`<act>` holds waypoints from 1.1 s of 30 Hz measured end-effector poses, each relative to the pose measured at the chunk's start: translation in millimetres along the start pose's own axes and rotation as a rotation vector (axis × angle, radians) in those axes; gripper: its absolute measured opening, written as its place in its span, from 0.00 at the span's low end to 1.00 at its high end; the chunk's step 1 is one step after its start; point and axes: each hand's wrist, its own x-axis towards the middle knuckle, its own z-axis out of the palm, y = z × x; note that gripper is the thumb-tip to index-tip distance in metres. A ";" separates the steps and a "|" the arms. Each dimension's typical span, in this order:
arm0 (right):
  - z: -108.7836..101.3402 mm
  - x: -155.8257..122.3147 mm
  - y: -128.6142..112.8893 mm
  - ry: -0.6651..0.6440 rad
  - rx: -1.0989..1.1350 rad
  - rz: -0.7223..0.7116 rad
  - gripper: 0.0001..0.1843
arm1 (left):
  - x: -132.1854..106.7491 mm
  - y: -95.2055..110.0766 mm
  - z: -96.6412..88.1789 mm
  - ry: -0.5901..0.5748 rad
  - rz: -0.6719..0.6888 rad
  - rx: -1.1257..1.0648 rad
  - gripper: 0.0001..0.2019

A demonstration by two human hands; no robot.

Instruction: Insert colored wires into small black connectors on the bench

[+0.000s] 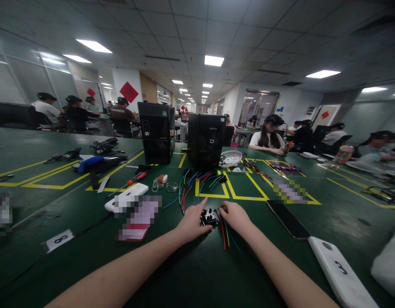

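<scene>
A small black-and-silver component [210, 217] with dark raised parts lies on the green table between my hands. My left hand [191, 223] grips it from the left, thumb along its near edge and index finger stretched out past its far side. My right hand [236, 216] is closed in a pinch at the component's right edge, on a thin wire whose end is hidden by the fingertips. Red [223, 235], yellow-green and blue wires trail toward me from that edge. Beyond my hands lies a spread of loose red, blue, green and black wires [200, 179].
Two black computer towers [206, 141] stand behind the wires. To my left are a white power bank [126, 197], a phone [141, 218] and a red-handled screwdriver [137, 178]. A black phone [287, 219] and another white power bank [340, 271] lie right. A co-worker [269, 137] sits across.
</scene>
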 end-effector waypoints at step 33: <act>2.7 -6.2 2.5 -0.180 -0.229 0.097 0.13 | -0.4 -0.4 0.9 0.008 -0.004 0.024 0.41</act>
